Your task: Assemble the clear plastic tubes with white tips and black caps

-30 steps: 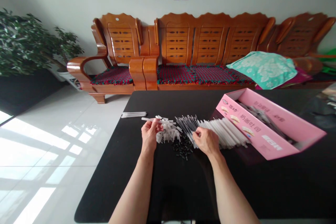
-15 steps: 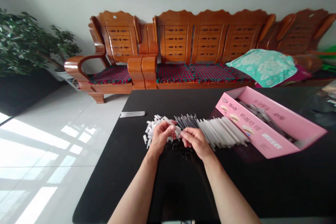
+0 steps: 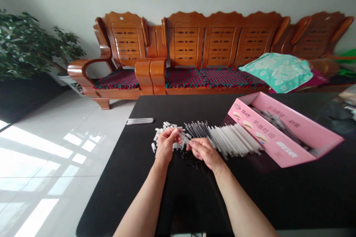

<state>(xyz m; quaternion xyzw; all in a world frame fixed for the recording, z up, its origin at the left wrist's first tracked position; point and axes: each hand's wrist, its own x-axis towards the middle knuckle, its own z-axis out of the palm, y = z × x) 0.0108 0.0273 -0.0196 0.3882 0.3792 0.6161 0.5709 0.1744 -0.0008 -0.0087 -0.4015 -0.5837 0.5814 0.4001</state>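
My left hand (image 3: pixel 166 143) is closed in a pinch around a short white pen cap (image 3: pixel 184 137), just above the table. Facing it from the right, my right hand (image 3: pixel 204 151) has thumb and fingers pressed together at the cap's near end; whatever sits in that pinch is too small to make out. Under and behind my left hand spreads a pile of white caps (image 3: pixel 166 124). Small black plugs (image 3: pixel 191 161) lie between my wrists. Beyond my right hand are dark pen refills (image 3: pixel 198 129) with metal tips, beside a row of white pen barrels (image 3: pixel 236 139).
A pink box (image 3: pixel 280 137) holding more dark and pale sticks stands right on the black table (image 3: pixel 119 192). Several white pens (image 3: pixel 140 121) lie at the table's left edge. Behind is a wooden bench (image 3: pixel 189 40) with a teal cloth (image 3: pixel 280 70); a plant (image 3: pixel 30 44) stands left.
My hands have shifted slightly, with the left wrist turned and its fingers a little higher. The right fingertips have moved a little left. The piles look the same.
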